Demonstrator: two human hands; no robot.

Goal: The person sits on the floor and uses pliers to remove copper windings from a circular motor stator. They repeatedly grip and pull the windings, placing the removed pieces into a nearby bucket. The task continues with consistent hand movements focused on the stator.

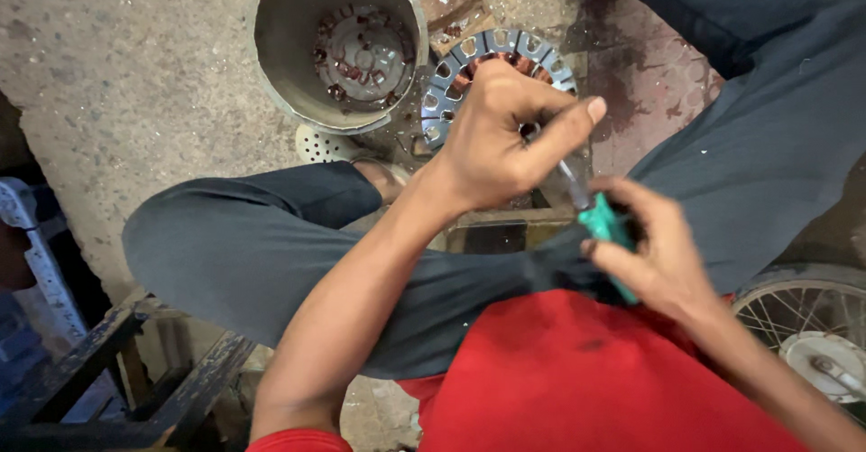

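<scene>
Currently the screwdriver [603,226], green handle, runs from the right hand [654,249] toward 11 o'clock. Right fingers closed around its handle. Left hand [505,136] curled tight on the shaft, over the slotted stator ring [456,78]. Metal bucket [298,37] at 10 o'clock of the ring; spoked wheel [794,312] at 4 o'clock.

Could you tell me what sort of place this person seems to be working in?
Probably a small floor-level motor repair workshop. A round slotted metal motor core with copper windings lies on the stained concrete floor beside a grey metal bucket of scraps, and the right hand holds a green-handled screwdriver.
</scene>
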